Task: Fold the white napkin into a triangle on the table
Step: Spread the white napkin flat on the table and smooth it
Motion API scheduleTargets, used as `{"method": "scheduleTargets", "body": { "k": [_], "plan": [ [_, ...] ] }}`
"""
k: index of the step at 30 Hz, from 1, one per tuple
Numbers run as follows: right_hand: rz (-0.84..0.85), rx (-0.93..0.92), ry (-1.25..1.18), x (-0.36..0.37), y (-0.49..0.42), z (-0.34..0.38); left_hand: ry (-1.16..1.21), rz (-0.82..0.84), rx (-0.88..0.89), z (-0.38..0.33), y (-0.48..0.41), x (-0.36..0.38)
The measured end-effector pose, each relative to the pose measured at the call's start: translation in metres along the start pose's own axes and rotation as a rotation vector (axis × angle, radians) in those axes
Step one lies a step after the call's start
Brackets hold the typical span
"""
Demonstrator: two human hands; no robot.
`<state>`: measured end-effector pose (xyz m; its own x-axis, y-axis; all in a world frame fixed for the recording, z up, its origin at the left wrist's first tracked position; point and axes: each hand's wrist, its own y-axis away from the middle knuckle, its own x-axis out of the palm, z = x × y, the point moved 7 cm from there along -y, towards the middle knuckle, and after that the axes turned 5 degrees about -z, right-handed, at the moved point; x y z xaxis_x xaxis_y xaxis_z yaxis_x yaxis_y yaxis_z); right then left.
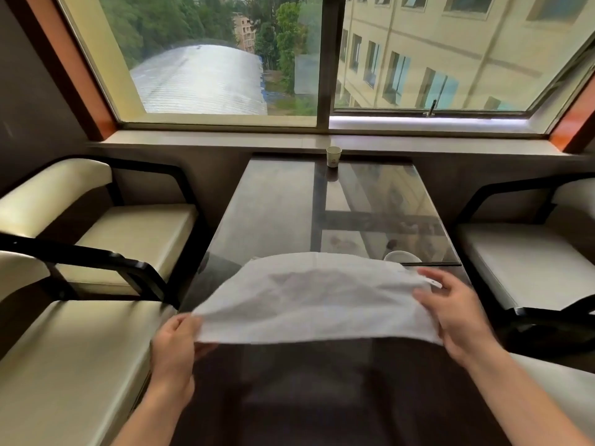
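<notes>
The white napkin (317, 300) is spread out and held up above the near end of the dark glass-topped table (277, 214), its middle billowing. My left hand (175, 344) pinches the napkin's near left corner. My right hand (457, 312) grips the right edge, near a small label on the cloth. The napkin hides part of the table under it.
A paper cup (334, 156) stands at the table's far end by the window sill. A white bowl rim (402, 256) peeks out behind the napkin on the right. Cream-cushioned chairs (106, 230) (531, 252) flank the table on both sides.
</notes>
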<state>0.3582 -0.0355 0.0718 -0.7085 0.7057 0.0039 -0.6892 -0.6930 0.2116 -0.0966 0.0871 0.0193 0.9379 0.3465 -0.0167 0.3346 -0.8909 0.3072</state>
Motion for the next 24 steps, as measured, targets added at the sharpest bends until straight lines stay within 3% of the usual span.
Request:
{"method": "scheduleTargets", "body": {
  "k": [8,18,24],
  "plan": [
    [0.004,0.228,0.312,-0.045,0.040,-0.123,-0.330,-0.044,-0.182,0.113,0.014,-0.067],
    [0.074,0.292,0.733,-0.063,0.065,-0.174,-0.514,-0.053,-0.279,0.145,0.049,-0.094],
    [0.220,0.253,1.083,-0.062,0.068,-0.185,-0.786,0.008,-0.282,0.148,0.050,-0.096]
  ]
}}
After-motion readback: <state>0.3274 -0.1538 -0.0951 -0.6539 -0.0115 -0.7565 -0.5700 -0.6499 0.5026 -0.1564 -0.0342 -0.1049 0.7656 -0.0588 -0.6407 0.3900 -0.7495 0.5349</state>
